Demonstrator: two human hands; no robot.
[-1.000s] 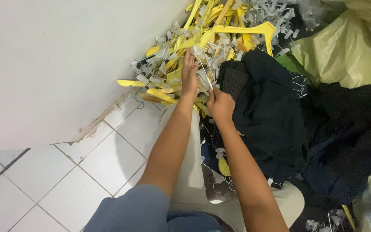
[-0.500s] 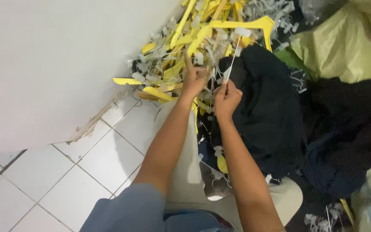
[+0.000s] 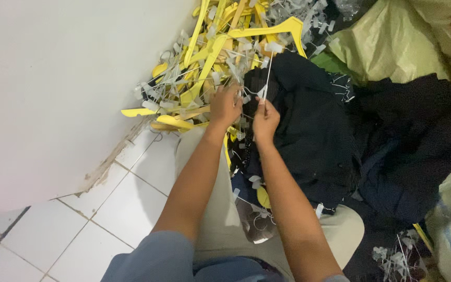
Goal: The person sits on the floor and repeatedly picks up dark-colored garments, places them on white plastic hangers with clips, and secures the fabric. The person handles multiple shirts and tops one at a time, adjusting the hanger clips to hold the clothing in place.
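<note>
My left hand [image 3: 225,106] and my right hand [image 3: 265,118] meet over the edge of a black garment [image 3: 309,125], which lies across my lap. My right hand pinches a thin white clip hanger [image 3: 266,78] that sticks up from its fingers. The fingers of my left hand are closed at the garment's edge among the white clips; what they grip is hidden. Just beyond both hands lies a heap of yellow hangers [image 3: 220,47] tangled with white clip hangers [image 3: 168,94].
A white wall [image 3: 53,78] runs along the left, with white floor tiles [image 3: 116,209] below it. More dark clothes [image 3: 408,141] pile up on the right. Yellow-green plastic sacks [image 3: 392,42] stand at the upper right. Loose white clips [image 3: 392,258] lie at the lower right.
Both hands have drawn back slightly from the hanger heap towards me. The right hand now holds the white clip hanger upright, beside the left hand.
</note>
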